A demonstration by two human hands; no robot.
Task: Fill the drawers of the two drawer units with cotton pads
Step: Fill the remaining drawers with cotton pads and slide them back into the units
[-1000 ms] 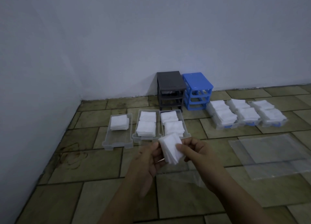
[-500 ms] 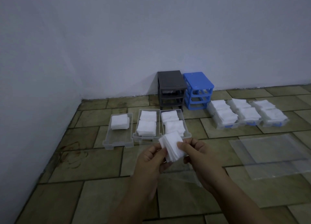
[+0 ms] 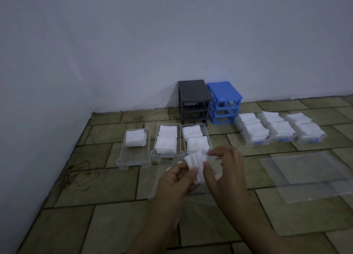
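Fingers (image 3: pixel 193 170) of the left hand (image 3: pixel 175 179) pinched the lower left edge of a fanned stack of cotton pads (image 3: pixel 196 165); thumb on top, other fingers curled beneath. The right hand (image 3: pixel 225 169) pinched the stack's upper right corner with thumb and forefinger, remaining fingers loosely curled. The stack was held in the air just in front of the right-hand clear drawer (image 3: pixel 196 139), edges splayed, not squared.

Risk, judged: the loose fan could shed pads onto the floor tiles (image 3: pixel 114 187) if either pinch slackened, and an unsquared stack might snag on the drawer wall.

Both forearms reached forward from the bottom of the view, wrists converging on the stack.

Left of that drawer: a full middle drawer (image 3: pixel 165 141), then a half-filled drawer (image 3: pixel 134 148). Behind it stood the grey unit (image 3: pixel 193 99) and blue unit (image 3: pixel 224 101), both without drawers.
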